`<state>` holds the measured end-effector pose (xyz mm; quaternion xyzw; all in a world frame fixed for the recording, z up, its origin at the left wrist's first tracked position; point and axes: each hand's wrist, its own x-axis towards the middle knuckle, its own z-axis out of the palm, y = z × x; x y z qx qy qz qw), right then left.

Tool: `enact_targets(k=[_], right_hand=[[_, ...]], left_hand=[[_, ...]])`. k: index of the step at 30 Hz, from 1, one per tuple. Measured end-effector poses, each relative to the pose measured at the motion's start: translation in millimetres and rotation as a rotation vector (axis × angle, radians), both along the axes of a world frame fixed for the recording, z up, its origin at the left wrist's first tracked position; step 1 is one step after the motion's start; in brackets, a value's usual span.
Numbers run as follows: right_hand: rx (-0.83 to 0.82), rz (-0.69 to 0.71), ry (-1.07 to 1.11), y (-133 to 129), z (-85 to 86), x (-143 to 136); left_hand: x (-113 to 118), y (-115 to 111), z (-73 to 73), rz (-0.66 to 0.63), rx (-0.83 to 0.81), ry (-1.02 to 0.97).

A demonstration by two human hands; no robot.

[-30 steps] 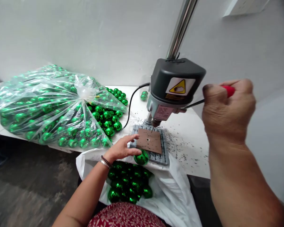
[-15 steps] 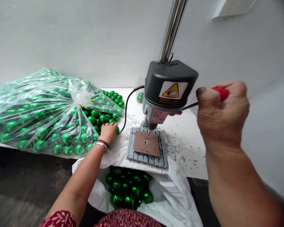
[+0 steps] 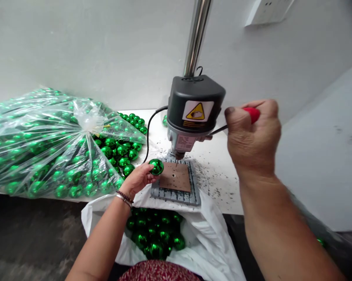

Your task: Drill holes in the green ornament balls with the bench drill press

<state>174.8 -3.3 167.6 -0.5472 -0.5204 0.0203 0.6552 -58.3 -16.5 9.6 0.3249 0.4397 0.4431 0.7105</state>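
Observation:
Between its thumb and fingers, my left hand [image 3: 137,177] grips a shiny green ball [image 3: 156,167], just left of the drill bit. My right hand [image 3: 253,136] is wrapped round the red knob [image 3: 253,114] of the feed lever on a small drill press [image 3: 195,105]. Under the thin bit [image 3: 176,163] lies a square brown board [image 3: 182,180] with a small hole in it. The board rests on the grey slotted base plate [image 3: 162,193]. The bit is apart from the ball.
A knotted clear plastic bag [image 3: 47,144] full of green balls fills the left of the white table [image 3: 223,171]. Loose balls [image 3: 123,152] lie at its side. Below the table edge, a white cloth sack [image 3: 208,234] holds more. Dark shavings and a black cord [image 3: 148,136] surround the press.
My left hand has come away from the loose balls and moved right with a green ball in it, close to the board. My right hand keeps its hold on the lever knob.

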Motion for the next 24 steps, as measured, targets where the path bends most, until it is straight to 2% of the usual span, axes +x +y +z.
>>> enact_targets(k=[4,10,12,16,18,21,24], right_hand=[[0.019,0.044,-0.014,1.0,-1.7,2.1],[0.038,0.031,-0.042,1.2,-2.2,2.1],[0.038,0.031,-0.051,1.2,-2.9,2.3],[0.050,0.037,-0.070,1.3,-5.3,3.2],[0.060,0.039,-0.079,1.3,-6.4,3.5],[0.068,0.039,-0.082,1.4,-7.4,3.7],[0.060,0.043,-0.090,2.0,-8.2,3.8]], left_hand=[[7.7,1.9,-2.8,-0.098,0.058,0.066],[7.1,-1.7,6.5,-0.181,0.283,0.430],[8.6,-3.7,8.1,-0.181,0.272,0.384],[13.8,-6.8,4.2,-0.117,0.146,0.046],[16.4,-7.0,-0.5,-0.083,0.137,-0.041],[19.6,-4.7,-7.5,-0.042,0.167,0.009],[21.4,-0.6,-9.6,-0.067,0.235,0.215]])
